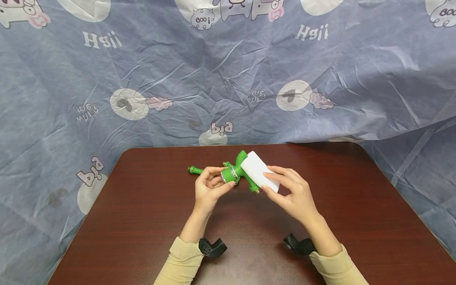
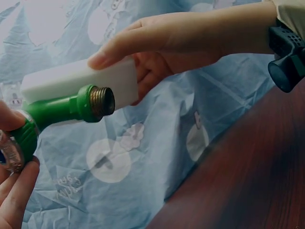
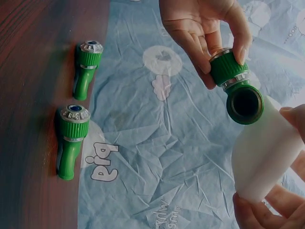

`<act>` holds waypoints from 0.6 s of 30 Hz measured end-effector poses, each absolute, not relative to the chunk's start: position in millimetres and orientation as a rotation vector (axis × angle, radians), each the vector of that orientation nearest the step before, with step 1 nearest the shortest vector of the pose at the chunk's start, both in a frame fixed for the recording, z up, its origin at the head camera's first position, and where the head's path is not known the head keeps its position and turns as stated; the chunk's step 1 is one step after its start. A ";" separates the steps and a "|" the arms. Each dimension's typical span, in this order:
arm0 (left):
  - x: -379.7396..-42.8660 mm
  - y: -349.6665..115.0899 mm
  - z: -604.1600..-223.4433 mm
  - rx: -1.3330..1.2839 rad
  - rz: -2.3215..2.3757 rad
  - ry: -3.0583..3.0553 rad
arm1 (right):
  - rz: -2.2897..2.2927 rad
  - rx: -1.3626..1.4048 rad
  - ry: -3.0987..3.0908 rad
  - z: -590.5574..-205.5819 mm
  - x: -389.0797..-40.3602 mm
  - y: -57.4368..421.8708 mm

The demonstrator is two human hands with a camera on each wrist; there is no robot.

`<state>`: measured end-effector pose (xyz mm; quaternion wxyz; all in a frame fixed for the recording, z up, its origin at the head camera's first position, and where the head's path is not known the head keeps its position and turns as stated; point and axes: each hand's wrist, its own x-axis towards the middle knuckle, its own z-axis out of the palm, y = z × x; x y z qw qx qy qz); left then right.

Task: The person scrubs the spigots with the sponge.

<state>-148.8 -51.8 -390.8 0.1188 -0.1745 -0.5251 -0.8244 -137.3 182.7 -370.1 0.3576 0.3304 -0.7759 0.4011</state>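
Note:
My left hand grips a green faucet by its ribbed, silver-ringed head, with the thumb on the near side. The faucet's brass-threaded inlet points free of the fingers in the left wrist view. My right hand pinches a white sponge between thumb and fingers, and its far end lies against the faucet beside the spout. In the right wrist view the spout's round dark opening shows, and the sponge bends between the fingers. The fingers partly hide the faucet's head.
On the dark wooden table, two more green faucets lie behind the left hand; one faucet's end sticks out to its left. A blue printed cloth hangs along the back. Black wrist cameras sit on both wrists.

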 end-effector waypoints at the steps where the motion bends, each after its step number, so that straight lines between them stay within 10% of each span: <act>1: -149.1 -51.9 -391.1 -0.527 -2.408 -1.552 | 1.033 0.866 -2.000 -369.8 -137.1 182.5; 18: -151.4 -59.2 -389.5 -0.483 -2.349 -1.462 | 0.935 1.024 -2.046 -363.0 -141.4 199.6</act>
